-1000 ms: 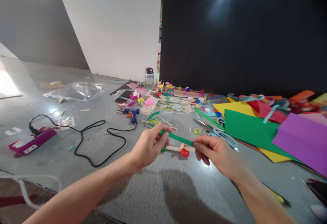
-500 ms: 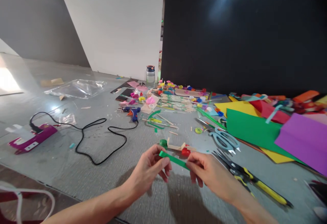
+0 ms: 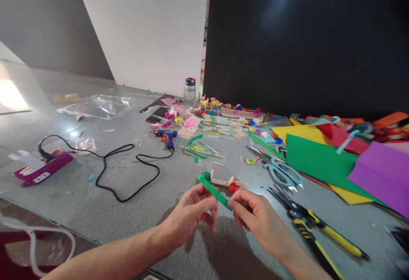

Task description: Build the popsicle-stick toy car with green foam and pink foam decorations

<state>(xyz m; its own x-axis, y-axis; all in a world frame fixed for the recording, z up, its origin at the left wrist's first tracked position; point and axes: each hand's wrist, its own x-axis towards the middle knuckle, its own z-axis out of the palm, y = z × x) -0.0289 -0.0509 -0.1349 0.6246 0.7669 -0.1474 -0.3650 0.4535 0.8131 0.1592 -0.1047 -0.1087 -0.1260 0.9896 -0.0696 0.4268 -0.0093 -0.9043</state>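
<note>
Cluttered grey table [image 3: 128, 214]; hands [image 3: 255, 216] at green strip [image 3: 216, 192]; right pinching end

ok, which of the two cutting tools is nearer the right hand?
The shears with yellow-and-black handles. The scissors have light-blue handles and lie farther from the right hand, beside the green sheet.
</note>
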